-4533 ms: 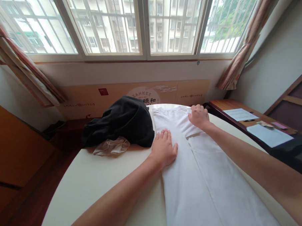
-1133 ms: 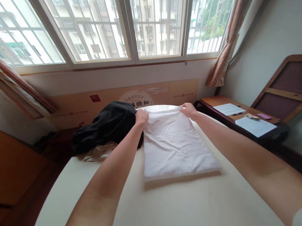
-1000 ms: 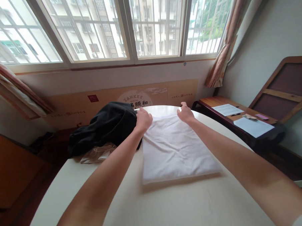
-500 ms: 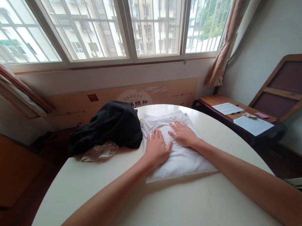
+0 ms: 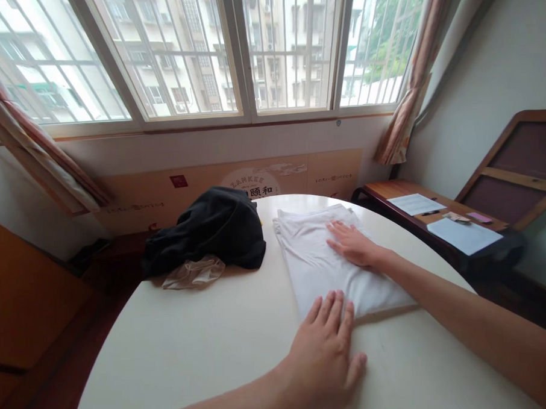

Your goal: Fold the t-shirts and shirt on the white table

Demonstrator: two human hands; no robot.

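Across the middle of a round cream-white desk (image 5: 193,346), a folded white shirt (image 5: 316,269) lies flat in a neat rectangular stack. Its far end sits near the desk's far rim, and its left side lies just beside a crumpled black cloth bundle (image 5: 206,231). A wrinkled, sheer beige fabric (image 5: 194,272) pokes out from under the near edge of that bundle.

The right hand (image 5: 352,244) lies palm down on top of the stack, open and pressed flat, with its fingers loosely spread and pointing left. The left hand (image 5: 322,353) is open too, fingers well spread, and hovers or rests at the near side of the desk. Its fingertips reach the stack's near edge, though the exact contact is hard to tell. Neither hand pinches anything.

To the right, a narrow wooden desk (image 5: 390,190) with a dark edge carries two white sheets of paper (image 5: 464,235), a black pen (image 5: 431,212) and a small pink card (image 5: 479,218). Beyond the round desk, a tan printed board (image 5: 272,180) leans below a wide barred window (image 5: 289,53) with patterned beige curtains (image 5: 403,126) at its sides. An orange-brown wooden cabinet (image 5: 28,293) stands at the left.
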